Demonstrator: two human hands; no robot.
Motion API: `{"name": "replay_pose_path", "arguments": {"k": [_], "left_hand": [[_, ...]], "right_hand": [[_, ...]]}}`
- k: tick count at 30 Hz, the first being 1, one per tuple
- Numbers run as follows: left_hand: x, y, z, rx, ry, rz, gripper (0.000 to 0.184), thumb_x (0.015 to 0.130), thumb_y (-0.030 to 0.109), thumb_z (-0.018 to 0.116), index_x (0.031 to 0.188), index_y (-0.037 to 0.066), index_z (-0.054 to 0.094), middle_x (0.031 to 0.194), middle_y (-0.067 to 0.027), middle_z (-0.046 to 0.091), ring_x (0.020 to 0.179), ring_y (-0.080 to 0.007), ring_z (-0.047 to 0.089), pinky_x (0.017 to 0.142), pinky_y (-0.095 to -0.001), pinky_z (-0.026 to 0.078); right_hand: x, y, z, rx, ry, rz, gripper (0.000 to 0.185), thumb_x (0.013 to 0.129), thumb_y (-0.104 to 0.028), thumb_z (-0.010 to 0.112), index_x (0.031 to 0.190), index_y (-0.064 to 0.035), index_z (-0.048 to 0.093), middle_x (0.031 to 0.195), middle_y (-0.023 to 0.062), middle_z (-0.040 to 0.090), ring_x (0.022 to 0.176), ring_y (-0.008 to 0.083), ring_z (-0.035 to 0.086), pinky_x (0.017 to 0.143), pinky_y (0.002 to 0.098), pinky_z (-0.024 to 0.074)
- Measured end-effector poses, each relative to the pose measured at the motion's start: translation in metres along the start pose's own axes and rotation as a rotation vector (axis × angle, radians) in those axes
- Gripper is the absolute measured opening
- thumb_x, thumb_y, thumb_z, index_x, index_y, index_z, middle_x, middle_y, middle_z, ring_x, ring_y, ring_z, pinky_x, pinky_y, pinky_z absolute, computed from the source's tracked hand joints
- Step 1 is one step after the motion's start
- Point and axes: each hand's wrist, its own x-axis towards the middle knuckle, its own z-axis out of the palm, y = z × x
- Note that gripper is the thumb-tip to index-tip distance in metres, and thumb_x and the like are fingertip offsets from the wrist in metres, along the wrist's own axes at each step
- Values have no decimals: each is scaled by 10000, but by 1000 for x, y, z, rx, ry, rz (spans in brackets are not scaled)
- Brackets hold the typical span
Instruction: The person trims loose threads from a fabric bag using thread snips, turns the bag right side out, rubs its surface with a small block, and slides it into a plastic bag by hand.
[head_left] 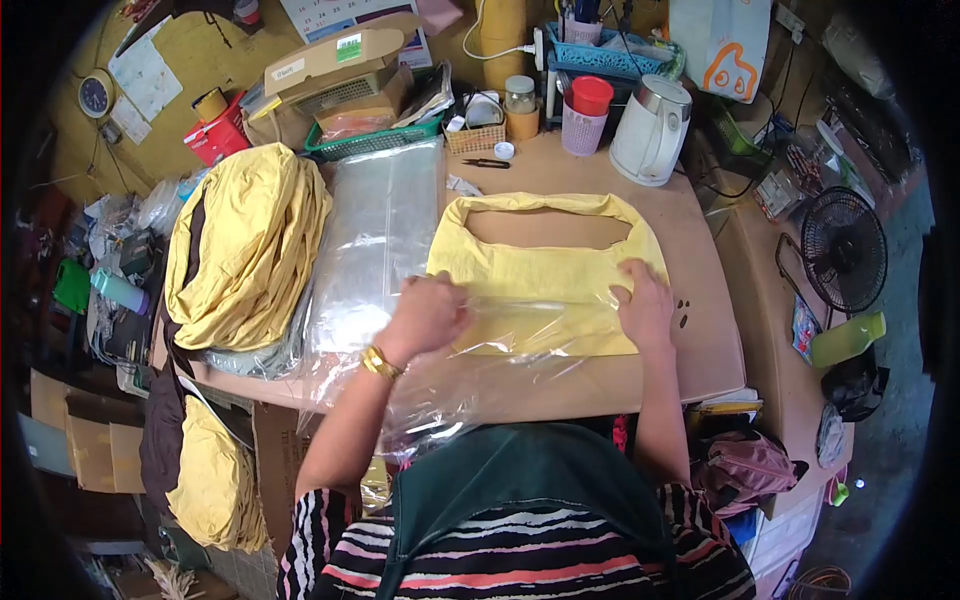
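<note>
A yellow cloth bag (540, 270) lies flat on the table in front of me, its looped handle at the far side. Over its lower part stretches a clear plastic bag (530, 310), crinkled and shiny, trailing off the table's near edge at left. My left hand (432, 312), with a gold bracelet on the wrist, is closed on the plastic at the yellow bag's left side. At the right side, my right hand (645, 305) rests on the yellow bag with bent fingers, the plastic's edge running to its thumb. Its exact grip is partly hidden.
A stack of flat clear plastic bags (375, 220) lies to the left, beside a pile of folded yellow bags (245, 250). At the back stand a white electric kettle (650, 130), a lilac cup (582, 128) and small black snips (486, 163). A black fan (845, 248) is at right.
</note>
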Motion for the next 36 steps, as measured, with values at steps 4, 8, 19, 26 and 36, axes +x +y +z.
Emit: {"name": "replay_pose_path", "arguments": {"k": [4,8,19,26,36], "left_hand": [[1,52,19,-153,172,31,187,800,167,656,872,47,532,746,-154,637,746,-365,633,794,-493,471],[-22,58,-6,-4,230,47,370,835,264,663,1059,7,518,766,-196,650,768,-398,642,821,-433,500],[-47,-8,-7,-729,-285,-245,609,952,558,474,722,14,625,650,-114,637,637,-196,621,657,-334,493],[-44,15,-6,-1343,92,32,493,872,186,721,1220,39,406,1030,-73,631,794,-74,575,619,-211,465],[-31,14,7,-1354,179,107,759,850,255,736,1457,51,329,1182,-122,606,919,-171,626,694,-272,528]], "right_hand": [[-36,-110,38,49,222,-620,357,922,-223,587,1226,-49,521,1132,147,610,1122,304,564,959,367,432],[-31,-107,67,-159,-161,-526,301,922,-332,583,1043,-57,593,847,172,649,835,364,619,764,438,469],[-49,-93,58,68,-161,-495,122,899,-75,610,854,-26,508,654,136,609,643,326,635,573,381,479],[-47,-91,48,165,-269,-511,257,826,19,653,1012,-14,480,769,78,570,700,202,593,659,307,485],[-47,-90,60,484,-509,-150,211,839,-92,712,1000,10,622,750,-7,549,630,49,435,564,226,374]]}}
